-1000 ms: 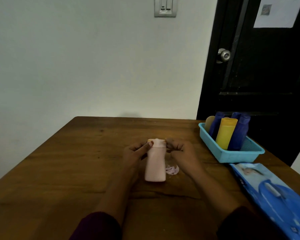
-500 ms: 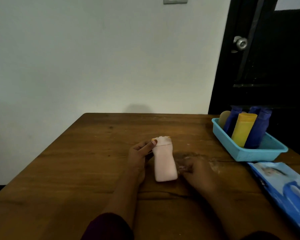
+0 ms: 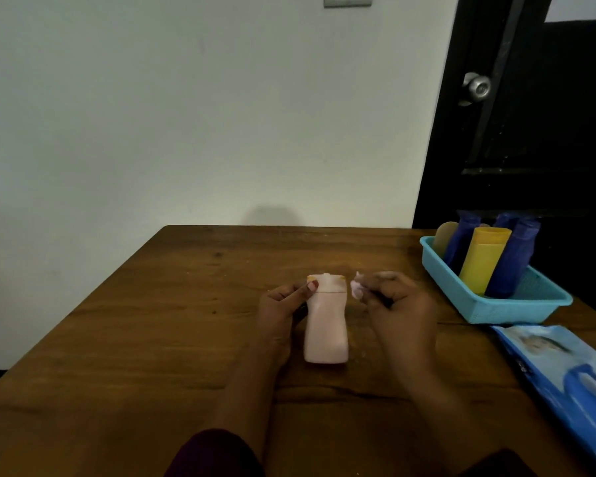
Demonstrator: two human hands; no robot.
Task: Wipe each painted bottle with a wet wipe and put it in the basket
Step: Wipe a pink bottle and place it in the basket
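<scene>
right hand (image 3: 396, 301) has picked the wipe (image 3: 356, 290) back up, pinching it mid-frame beside the bottle (image 3: 326, 328) my left hand (image 3: 283, 308) grips; i reckon wiping resumes, not basketing.

So the pink bottle (image 3: 325, 325) sits mid-table (image 3: 152, 339), cap end pointing away from the person; the left hand (image 3: 283, 306) grips it up by the neck, thumb against the shoulder just under the cap; the right hand (image 3: 396, 304) is just beside it, not touching, pinching a small wadded wet wipe (image 3: 356, 289) in its fingertips; over on the right there's a turquoise basket (image 3: 516, 309) with a yellow bottle (image 3: 484, 258), a few dark blue bottles (image 3: 511, 266) and a tan one (image 3: 444, 235) leaning in it; a blue wipes pack (image 3: 565, 373) lies just in front of the basket; black door with a metal knob (image 3: 477, 87) behind.
</scene>
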